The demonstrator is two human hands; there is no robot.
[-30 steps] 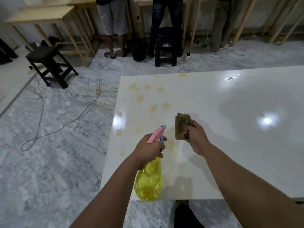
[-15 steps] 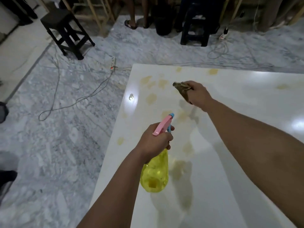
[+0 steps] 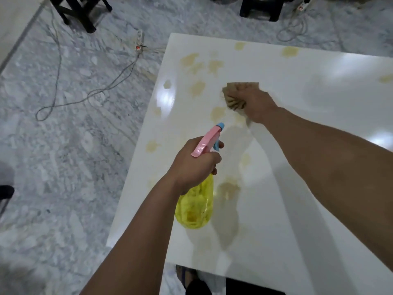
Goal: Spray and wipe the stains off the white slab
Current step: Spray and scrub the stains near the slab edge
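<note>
This is looking like a bare workshop or work hall rather than a home. A large glossy white slab (image 3: pixel 297 188) is filling the middle, sitting over a grey-and-white marbled stone floor (image 3: pixel 63 167). Thin grey cables (image 3: pixel 89 94) are trailing from a white power strip (image 3: pixel 139 40) at eleven o'clock, and dark wooden stools (image 3: pixel 80 9) are standing at twelve o'clock.

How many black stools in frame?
2: a black stool top left, a second black stool top centre, both cropped; others may be out of view.
</note>
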